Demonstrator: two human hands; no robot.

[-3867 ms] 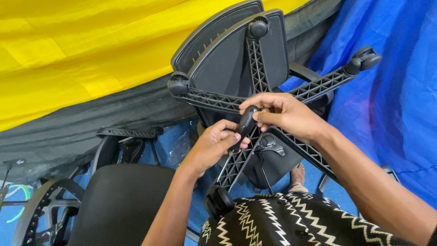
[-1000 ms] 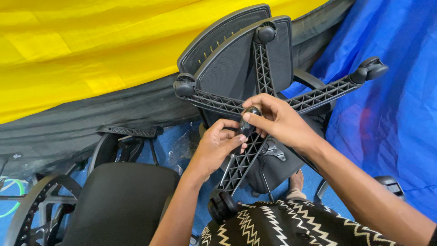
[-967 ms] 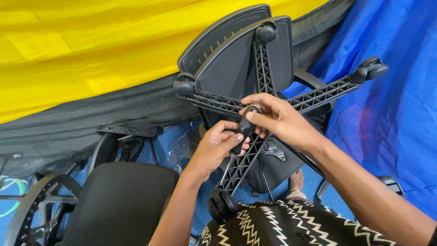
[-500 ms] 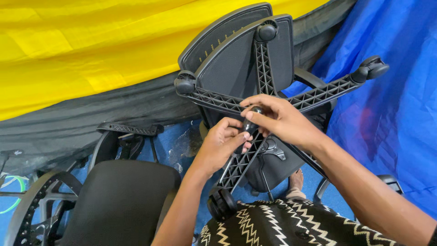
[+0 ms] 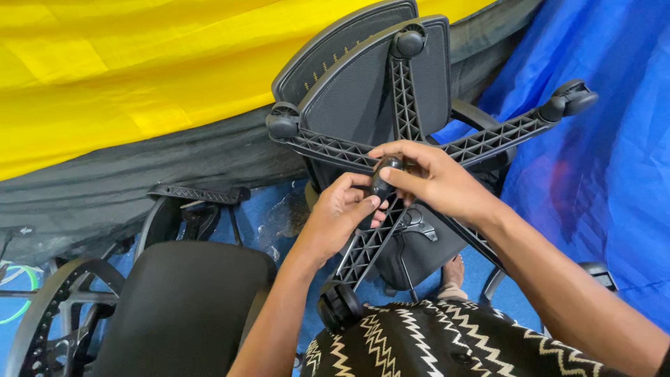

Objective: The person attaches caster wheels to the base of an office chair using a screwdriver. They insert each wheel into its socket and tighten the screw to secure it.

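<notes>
A black office chair lies tipped over, its star-shaped wheel base (image 5: 488,136) facing me with castors (image 5: 571,98) at the arm ends. At the hub of the base stands a short black cylinder (image 5: 383,183). My right hand (image 5: 436,183) is closed over the cylinder's top, thumb and fingers pinching it. My left hand (image 5: 333,223) grips the same cylinder from below, fingers curled round it. The chair's mesh back (image 5: 356,91) shows behind the base.
A second black seat pad (image 5: 185,311) sits at lower left beside a loose armrest (image 5: 199,193) and a ribbed wheel-base part (image 5: 42,318). Yellow (image 5: 139,70), dark grey and blue (image 5: 600,181) sheets hang behind. My patterned knee (image 5: 447,342) is at the bottom.
Both hands stay on the cylinder at the hub; the fingers have shifted slightly round it and the hands sit a little higher. The chair base has barely moved.
</notes>
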